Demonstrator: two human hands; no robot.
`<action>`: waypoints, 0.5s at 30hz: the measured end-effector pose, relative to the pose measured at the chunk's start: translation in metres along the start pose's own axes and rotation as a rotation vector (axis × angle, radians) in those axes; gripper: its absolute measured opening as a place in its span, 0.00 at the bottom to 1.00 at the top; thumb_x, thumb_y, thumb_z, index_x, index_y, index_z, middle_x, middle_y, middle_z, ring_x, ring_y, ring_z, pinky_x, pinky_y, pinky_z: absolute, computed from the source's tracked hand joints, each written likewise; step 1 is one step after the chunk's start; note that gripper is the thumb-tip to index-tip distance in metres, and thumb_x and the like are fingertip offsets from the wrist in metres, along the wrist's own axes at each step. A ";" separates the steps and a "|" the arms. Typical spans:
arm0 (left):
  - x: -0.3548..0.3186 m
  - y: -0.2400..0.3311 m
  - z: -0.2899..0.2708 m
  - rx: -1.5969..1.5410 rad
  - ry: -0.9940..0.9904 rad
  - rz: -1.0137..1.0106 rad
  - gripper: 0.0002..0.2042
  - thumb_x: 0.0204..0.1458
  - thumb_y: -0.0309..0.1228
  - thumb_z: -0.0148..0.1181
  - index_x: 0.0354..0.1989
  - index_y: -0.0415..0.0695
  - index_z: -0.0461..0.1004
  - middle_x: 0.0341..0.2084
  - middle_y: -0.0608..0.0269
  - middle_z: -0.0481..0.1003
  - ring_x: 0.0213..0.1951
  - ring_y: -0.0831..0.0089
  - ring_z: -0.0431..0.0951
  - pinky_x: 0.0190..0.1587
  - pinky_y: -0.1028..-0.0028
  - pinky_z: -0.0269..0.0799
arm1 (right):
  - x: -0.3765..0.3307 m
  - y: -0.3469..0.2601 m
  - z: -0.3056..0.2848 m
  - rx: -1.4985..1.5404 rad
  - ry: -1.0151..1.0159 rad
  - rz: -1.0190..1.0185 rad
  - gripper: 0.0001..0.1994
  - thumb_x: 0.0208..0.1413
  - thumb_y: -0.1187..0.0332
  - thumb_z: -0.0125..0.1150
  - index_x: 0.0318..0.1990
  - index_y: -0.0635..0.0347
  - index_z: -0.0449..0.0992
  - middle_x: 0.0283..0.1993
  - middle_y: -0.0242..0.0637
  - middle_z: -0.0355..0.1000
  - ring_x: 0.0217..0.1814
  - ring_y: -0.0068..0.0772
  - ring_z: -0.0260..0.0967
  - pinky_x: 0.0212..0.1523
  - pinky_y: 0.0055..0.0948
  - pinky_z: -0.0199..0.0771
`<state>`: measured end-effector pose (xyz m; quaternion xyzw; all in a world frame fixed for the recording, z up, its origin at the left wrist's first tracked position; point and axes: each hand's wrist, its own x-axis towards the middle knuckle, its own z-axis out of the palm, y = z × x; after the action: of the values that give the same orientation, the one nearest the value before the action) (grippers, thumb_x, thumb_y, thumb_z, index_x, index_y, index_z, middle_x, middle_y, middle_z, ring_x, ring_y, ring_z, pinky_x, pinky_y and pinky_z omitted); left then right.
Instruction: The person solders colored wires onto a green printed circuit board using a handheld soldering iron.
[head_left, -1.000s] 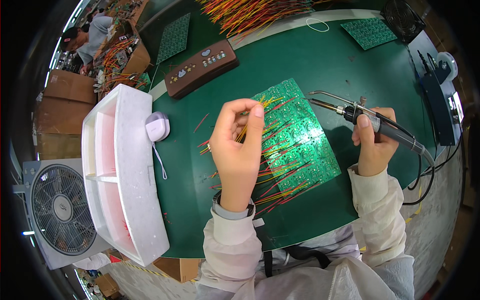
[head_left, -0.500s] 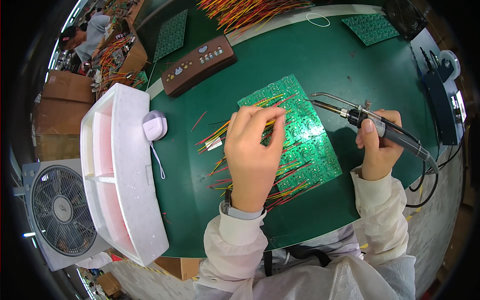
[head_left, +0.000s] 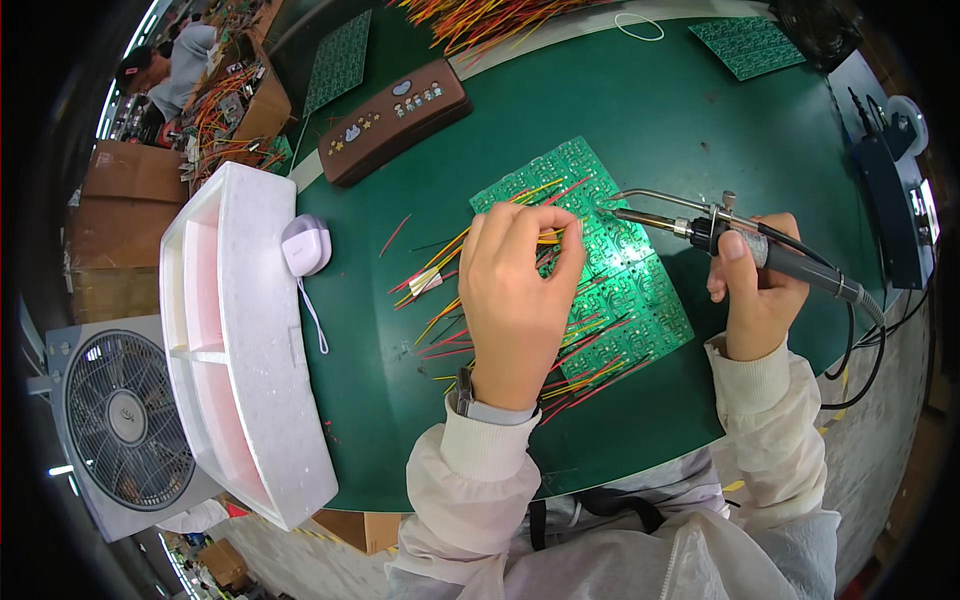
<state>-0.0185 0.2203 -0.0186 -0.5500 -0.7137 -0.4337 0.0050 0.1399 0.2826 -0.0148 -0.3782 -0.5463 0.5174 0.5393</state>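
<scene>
A green circuit board panel [head_left: 655,305] lies on the green table in front of me. Red, yellow and black wires [head_left: 452,250] run across its left side and stick out past its edge, several of them bundled in a pale wrap [head_left: 426,281]. My left hand [head_left: 518,300] is over these wires, thumb and forefinger pinched on a yellow wire whose end is at the board; the fingers partly hide it. My right hand [head_left: 752,300] grips a soldering iron [head_left: 790,262] with a thin metal feed tube. The iron's tip is just over the board, close to my left fingertips; contact is unclear.
To the left stand a white foam tray [head_left: 275,370], a lilac case [head_left: 306,246] with a strap, and a fan [head_left: 125,420]. A brown pencil case [head_left: 395,122] and more wires [head_left: 490,18] lie farther back. The iron's cable leads to a dark station [head_left: 890,195].
The soldering iron's tip has moved slightly left and down toward my left fingertips. My left hand has shifted a little right, still pinching. The whole view has shifted slightly.
</scene>
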 end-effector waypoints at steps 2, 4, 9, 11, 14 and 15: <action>0.000 -0.001 0.001 -0.008 0.001 -0.008 0.03 0.38 0.21 0.57 0.23 0.38 0.69 0.20 0.62 0.67 0.25 0.70 0.66 0.28 0.76 0.61 | 0.000 0.000 0.000 0.011 -0.011 0.015 0.10 0.43 0.73 0.58 0.25 0.63 0.61 0.15 0.29 0.60 0.12 0.14 0.55 0.12 0.12 0.54; 0.000 -0.002 0.001 -0.026 -0.007 -0.014 0.03 0.38 0.21 0.57 0.22 0.38 0.69 0.20 0.62 0.68 0.25 0.71 0.66 0.28 0.76 0.61 | 0.000 0.001 0.000 -0.010 -0.010 0.018 0.10 0.43 0.73 0.58 0.24 0.63 0.61 0.15 0.29 0.60 0.12 0.14 0.55 0.12 0.12 0.54; 0.000 -0.001 0.001 -0.022 -0.010 -0.017 0.03 0.38 0.22 0.57 0.22 0.38 0.70 0.19 0.62 0.68 0.24 0.71 0.66 0.28 0.76 0.61 | 0.000 0.002 0.000 -0.026 -0.007 0.021 0.10 0.43 0.72 0.59 0.24 0.63 0.61 0.15 0.28 0.59 0.12 0.14 0.55 0.12 0.13 0.54; 0.000 0.000 0.000 -0.015 -0.014 -0.020 0.03 0.37 0.22 0.57 0.22 0.38 0.70 0.19 0.62 0.68 0.24 0.71 0.66 0.28 0.76 0.61 | 0.000 0.001 0.001 -0.030 -0.007 0.031 0.10 0.43 0.72 0.59 0.24 0.63 0.62 0.15 0.28 0.59 0.12 0.14 0.55 0.12 0.13 0.54; 0.000 -0.001 0.001 -0.010 -0.003 -0.015 0.03 0.37 0.21 0.57 0.22 0.38 0.70 0.19 0.63 0.68 0.24 0.72 0.67 0.27 0.76 0.61 | 0.000 0.001 0.001 -0.023 -0.007 0.049 0.10 0.43 0.71 0.59 0.24 0.63 0.62 0.15 0.28 0.59 0.12 0.14 0.55 0.12 0.13 0.55; -0.001 -0.001 0.002 -0.028 0.008 -0.013 0.03 0.36 0.22 0.57 0.21 0.40 0.69 0.18 0.62 0.67 0.23 0.69 0.66 0.27 0.73 0.60 | 0.000 0.001 0.001 -0.025 -0.006 0.053 0.11 0.43 0.71 0.59 0.24 0.63 0.62 0.15 0.28 0.59 0.12 0.14 0.55 0.12 0.13 0.55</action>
<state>-0.0182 0.2213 -0.0210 -0.5434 -0.7111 -0.4460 -0.0025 0.1387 0.2830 -0.0158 -0.3976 -0.5444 0.5256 0.5189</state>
